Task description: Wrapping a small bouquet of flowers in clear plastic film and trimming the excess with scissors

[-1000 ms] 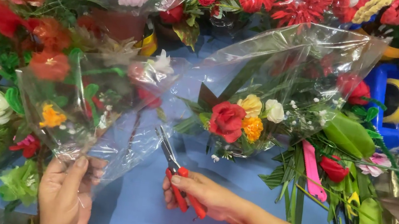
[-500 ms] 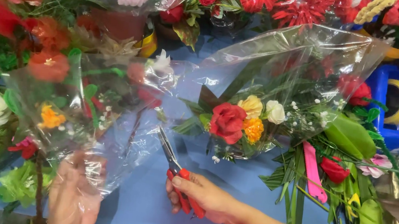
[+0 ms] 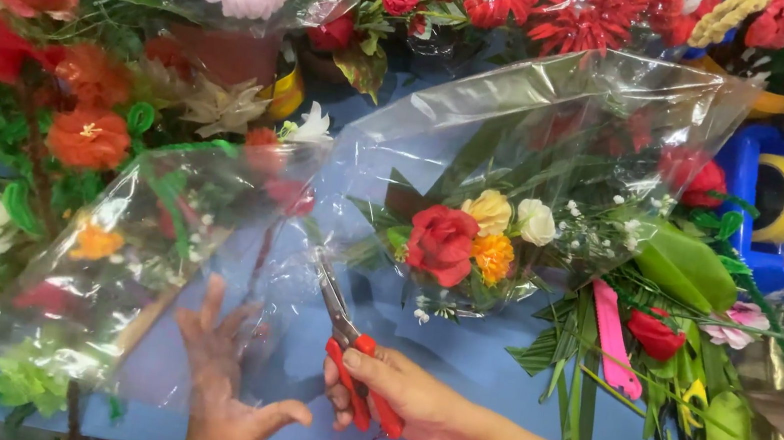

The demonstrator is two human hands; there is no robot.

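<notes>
Red-handled scissors (image 3: 350, 346) lie low at centre over the blue table (image 3: 454, 359), blades slightly parted and pointing up-left toward the clear cellophane sheet (image 3: 176, 252). Right hand (image 3: 399, 397) closed around the handles. Left hand (image 3: 224, 385) flat, fingers spread, pressing on the cellophane; wrapped bouquet (image 3: 470, 240) just beyond the blades.

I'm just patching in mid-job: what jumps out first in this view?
The wrapped bouquet at centre, a red rose with yellow, orange and white flowers in clear cellophane, lies on the blue table. Just below it, the right hand grips red-handled scissors, blades pointing up toward the wrap. The left hand is spread flat under a second cellophane sleeve at lower left.
</notes>
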